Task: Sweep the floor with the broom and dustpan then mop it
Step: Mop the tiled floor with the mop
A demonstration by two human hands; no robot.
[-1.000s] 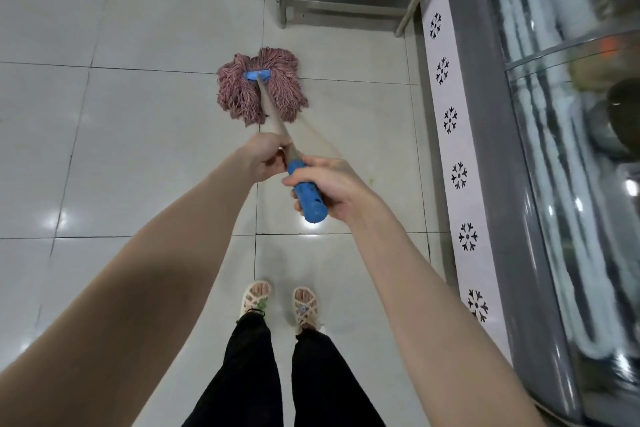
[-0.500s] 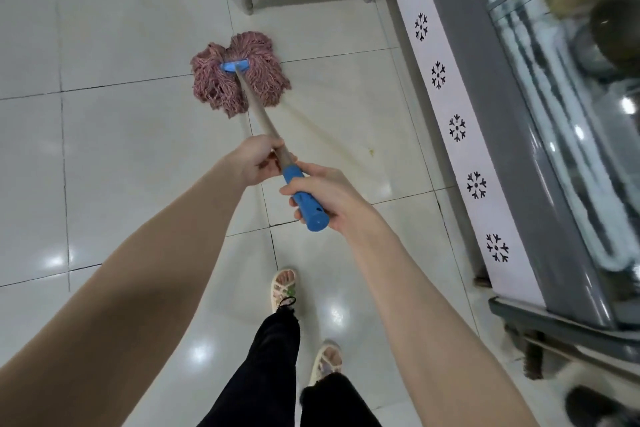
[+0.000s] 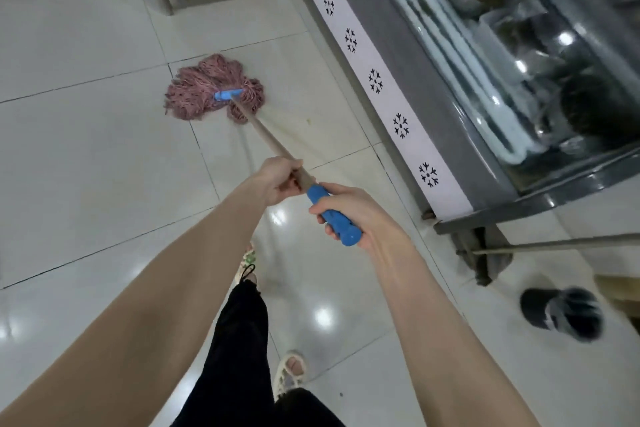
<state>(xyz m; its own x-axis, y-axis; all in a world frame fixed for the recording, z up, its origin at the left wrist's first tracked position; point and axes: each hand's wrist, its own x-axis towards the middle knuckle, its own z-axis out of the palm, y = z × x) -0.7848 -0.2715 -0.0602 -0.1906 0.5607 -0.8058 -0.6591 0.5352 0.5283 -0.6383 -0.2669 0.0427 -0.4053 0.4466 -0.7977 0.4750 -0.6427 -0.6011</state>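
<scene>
My right grip (image 3: 360,215) is closed round the blue sleeve (image 3: 348,236) at the top end of the mop, fingers curled under it. My left grip (image 3: 277,180) is wrapped round the bare wooden shaft (image 3: 266,137) just ahead, the two nearly touching. From there the shaft slopes down and away from me to a blue clamp (image 3: 228,94), where the pink mop head (image 3: 204,94) lies flat on the tiled floor (image 3: 86,156), its strands fanned out across a tile joint.

Faint wet streaks show on the tile beside the shaft, and a small yellowish spot (image 3: 308,121) sits just right of the mop head. To my right runs a glass-fronted cabinet (image 3: 450,121) with a white snowflake strip (image 3: 375,80) along its base. The mop head is near it but apart. By the cabinet's near corner another long-handled tool (image 3: 554,242) lies low with a grey head (image 3: 481,263). I cannot tell whether it is the broom. Beside it is a dark, blurred object (image 3: 561,314) I cannot make out. I see no dustpan.

With the mop in both grips and no loose litter visible on the tiles, I judge the sweeping finished and the mopping under way. Only a small patch looks wet, so most of the floor in view appears left to do, including the strip along the cabinet.
</scene>
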